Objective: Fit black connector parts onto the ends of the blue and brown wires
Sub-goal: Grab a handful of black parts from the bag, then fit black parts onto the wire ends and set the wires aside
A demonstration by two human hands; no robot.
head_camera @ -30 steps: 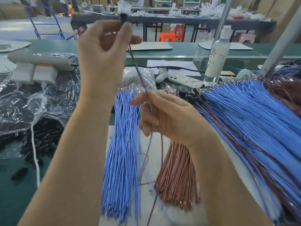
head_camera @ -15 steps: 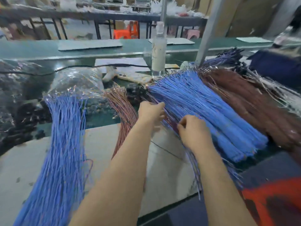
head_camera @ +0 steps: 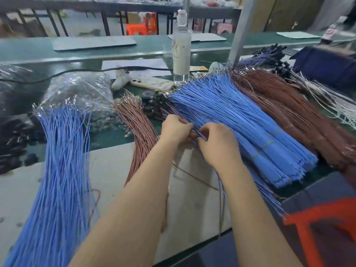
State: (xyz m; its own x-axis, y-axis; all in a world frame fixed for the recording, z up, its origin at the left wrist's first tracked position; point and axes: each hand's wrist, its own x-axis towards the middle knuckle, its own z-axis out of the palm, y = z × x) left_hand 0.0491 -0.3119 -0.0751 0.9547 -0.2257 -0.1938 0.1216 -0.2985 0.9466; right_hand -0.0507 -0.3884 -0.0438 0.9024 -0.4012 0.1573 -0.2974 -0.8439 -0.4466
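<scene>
Now my left hand point(head_camera: 176, 129) and right hand point(head_camera: 215, 143), apart a moment ago, have met. Both are curled, pinching blue wires point(head_camera: 240, 122) at the pile's near-left edge, with brown wires point(head_camera: 289, 112) alongside. Black connector parts point(head_camera: 13, 139) lie far left on the green bench point(head_camera: 115, 137), a bottle point(head_camera: 181, 45) stands behind, and an orange stool point(head_camera: 142, 27) sits beyond.

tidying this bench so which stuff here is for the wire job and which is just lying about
Job: blue wires, brown wires, black connector parts, left hand and right hand gripping blue wires.
Lying about: bottle, phone, black cable, orange stool.
</scene>
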